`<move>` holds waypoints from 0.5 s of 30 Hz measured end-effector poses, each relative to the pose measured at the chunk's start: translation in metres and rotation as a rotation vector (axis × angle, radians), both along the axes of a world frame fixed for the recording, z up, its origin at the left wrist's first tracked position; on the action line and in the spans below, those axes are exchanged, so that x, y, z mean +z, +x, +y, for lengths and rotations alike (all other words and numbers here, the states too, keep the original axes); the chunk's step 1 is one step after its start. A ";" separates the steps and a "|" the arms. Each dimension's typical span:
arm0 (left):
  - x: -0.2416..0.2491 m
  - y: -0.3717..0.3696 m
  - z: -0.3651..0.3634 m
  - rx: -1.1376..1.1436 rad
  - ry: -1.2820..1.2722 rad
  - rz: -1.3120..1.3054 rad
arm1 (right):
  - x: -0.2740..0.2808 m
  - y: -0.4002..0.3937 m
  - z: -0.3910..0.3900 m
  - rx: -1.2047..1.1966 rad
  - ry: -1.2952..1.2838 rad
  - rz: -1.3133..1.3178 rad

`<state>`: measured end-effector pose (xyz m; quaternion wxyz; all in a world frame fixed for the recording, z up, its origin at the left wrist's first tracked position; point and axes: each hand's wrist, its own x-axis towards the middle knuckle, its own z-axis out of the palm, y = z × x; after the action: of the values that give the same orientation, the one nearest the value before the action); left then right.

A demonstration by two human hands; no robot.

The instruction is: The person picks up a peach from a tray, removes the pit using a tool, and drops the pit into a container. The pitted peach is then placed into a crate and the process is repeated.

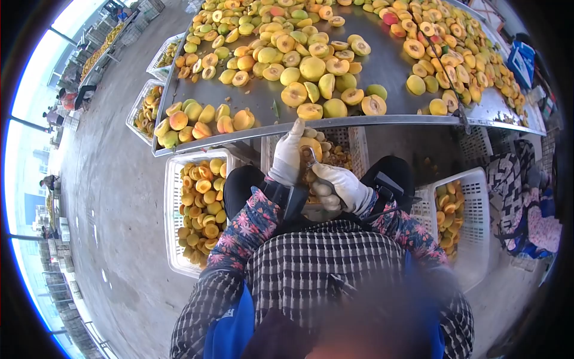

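Above a white crate (361,146) below the table edge, my two gloved hands are close together. My left hand (288,157), in a white glove, grips a halved yellow fruit (310,146) with its cut side showing. My right hand (344,184), also gloved, is closed on a small tool with a curved metal loop (311,157), which touches the cut face of the fruit. Pits and brown scraps (339,157) lie in the crate beneath.
A metal table (239,102) bears many halved fruits ahead. Crates of fruit halves stand at left (173,221) and right (475,221). A person in patterned clothing (508,194) is at the far right.
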<state>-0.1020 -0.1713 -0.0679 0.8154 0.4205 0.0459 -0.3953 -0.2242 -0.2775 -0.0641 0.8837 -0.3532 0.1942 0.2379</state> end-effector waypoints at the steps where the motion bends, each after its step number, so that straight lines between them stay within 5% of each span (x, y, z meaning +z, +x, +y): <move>1: 0.000 -0.001 0.000 -0.012 0.014 -0.010 | -0.003 -0.001 -0.001 0.004 0.029 -0.004; 7: -0.003 -0.001 0.001 -0.134 0.012 -0.050 | -0.022 -0.011 -0.006 0.053 0.383 -0.063; 12: -0.005 0.006 0.005 0.039 -0.056 0.121 | -0.015 -0.014 -0.014 0.093 0.388 -0.148; 14: 0.006 0.027 0.033 0.086 0.211 -0.212 | -0.011 -0.017 -0.026 0.105 0.380 -0.193; 15: 0.001 0.042 0.054 0.188 0.271 -0.455 | -0.007 -0.019 -0.030 0.122 0.154 -0.182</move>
<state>-0.0598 -0.1176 -0.0666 0.7742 0.5975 -0.0471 -0.2034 -0.2433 -0.3071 -0.0711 0.9061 -0.3157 0.0726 0.2722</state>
